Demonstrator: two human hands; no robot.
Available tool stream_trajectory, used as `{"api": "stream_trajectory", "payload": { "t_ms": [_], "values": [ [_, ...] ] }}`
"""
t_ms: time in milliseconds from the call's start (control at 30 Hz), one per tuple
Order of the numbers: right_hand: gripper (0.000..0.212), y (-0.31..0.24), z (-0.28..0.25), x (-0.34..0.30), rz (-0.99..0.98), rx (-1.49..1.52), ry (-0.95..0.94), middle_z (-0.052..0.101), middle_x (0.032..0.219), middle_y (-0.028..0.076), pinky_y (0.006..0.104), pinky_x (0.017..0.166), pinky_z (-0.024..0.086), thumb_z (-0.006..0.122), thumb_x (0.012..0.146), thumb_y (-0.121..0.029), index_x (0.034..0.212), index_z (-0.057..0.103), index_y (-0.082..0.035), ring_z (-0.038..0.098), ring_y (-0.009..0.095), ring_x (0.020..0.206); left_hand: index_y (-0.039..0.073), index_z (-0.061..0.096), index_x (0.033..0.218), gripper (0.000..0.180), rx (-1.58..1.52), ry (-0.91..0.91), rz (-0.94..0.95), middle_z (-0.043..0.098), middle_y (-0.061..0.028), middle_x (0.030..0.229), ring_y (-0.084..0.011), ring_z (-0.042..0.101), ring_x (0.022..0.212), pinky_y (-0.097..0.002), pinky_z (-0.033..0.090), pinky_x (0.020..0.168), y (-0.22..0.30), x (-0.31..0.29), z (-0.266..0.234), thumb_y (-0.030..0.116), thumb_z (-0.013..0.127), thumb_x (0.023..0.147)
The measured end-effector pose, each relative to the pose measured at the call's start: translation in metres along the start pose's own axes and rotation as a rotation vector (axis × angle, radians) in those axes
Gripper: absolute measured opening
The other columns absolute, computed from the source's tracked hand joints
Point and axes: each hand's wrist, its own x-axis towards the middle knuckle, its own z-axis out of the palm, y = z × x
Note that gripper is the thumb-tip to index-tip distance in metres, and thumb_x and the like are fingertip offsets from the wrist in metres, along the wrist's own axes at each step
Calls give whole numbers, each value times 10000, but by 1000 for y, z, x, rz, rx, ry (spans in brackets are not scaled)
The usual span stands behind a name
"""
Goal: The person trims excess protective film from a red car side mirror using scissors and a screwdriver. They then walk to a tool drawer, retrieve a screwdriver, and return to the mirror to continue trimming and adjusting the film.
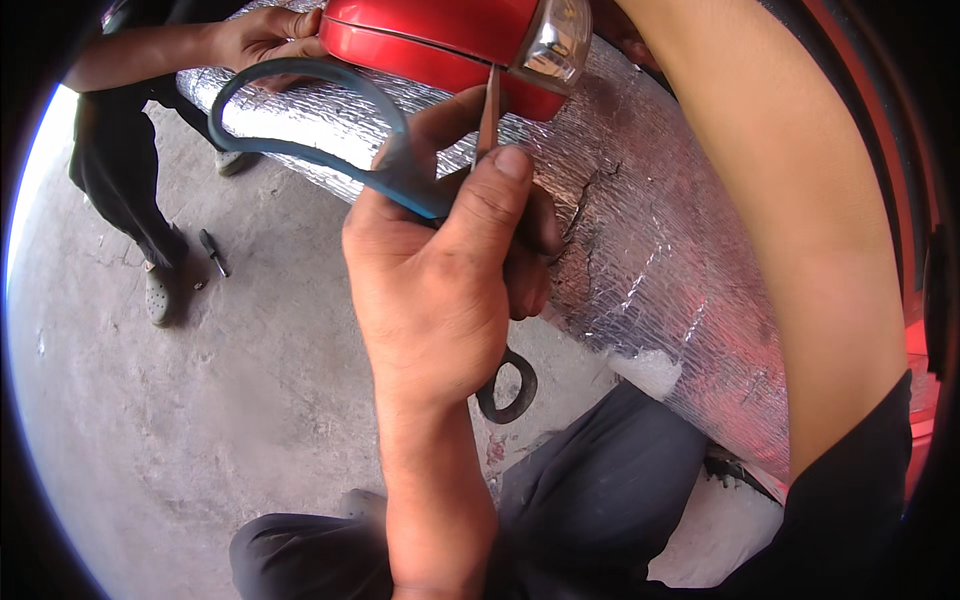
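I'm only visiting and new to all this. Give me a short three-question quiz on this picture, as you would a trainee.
1. What tool does the wearer's left hand hold?
2. True or false: a clear lens sits at the right end of the red housing.
3. Which end of the red housing does the other person's hand touch: (a) left or (b) right?

Key: 1. Scissors; 2. True; 3. (a).
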Motion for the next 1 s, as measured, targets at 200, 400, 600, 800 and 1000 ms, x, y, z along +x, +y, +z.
{"api": "stream_trajectory", "payload": {
  "t_ms": [200, 400, 600, 800, 1000],
  "values": [
    [734, 3, -2, 0, -51, -27, 14, 659, 1339, 179, 373, 1071, 431, 586, 950, -621, 1355, 657, -14, 610, 223, 1229, -61, 454, 1436, 452, -191, -51, -45, 569, -102, 685, -74, 354, 350, -262, 359, 338, 6, -2, 2, 165, 538, 1054],
    [776, 14, -3, 12, -67, -116, 9, 651, 1342, 206, 374, 1065, 430, 603, 934, -636, 1351, 653, 17, 605, 234, 1234, -81, 476, 1416, 453, -159, 122, -155, 564, -104, 697, -81, 379, 373, -280, 397, 367, 22, -9, 28, 150, 547, 1033],
    [656, 10, 7, 33, -257, -149, 1, 667, 1340, 165, 362, 1116, 389, 549, 1011, -570, 1350, 666, -21, 583, 240, 1283, -90, 496, 1401, 386, -184, 202, -219, 580, -93, 686, -115, 430, 399, -288, 434, 409, 41, -13, 32, 88, 507, 1059],
    [583, 24, 9, 34, -276, -156, 83, 732, 1175, 149, 353, 973, 506, 577, 1004, -540, 1294, 702, -50, 685, 229, 1071, -75, 483, 1438, 413, -187, 182, -288, 565, -80, 689, -113, 432, 417, -300, 448, 435, 42, -13, 33, 77, 471, 1054],
    [593, 26, 18, 35, -194, -103, 71, 735, 1213, 141, 337, 982, 518, 576, 991, -566, 1343, 687, -102, 706, 232, 1085, -81, 474, 1440, 417, -276, 231, -278, 552, -76, 684, -113, 423, 418, -308, 451, 439, 35, -19, 34, 77, 464, 1054]
  ]
}}
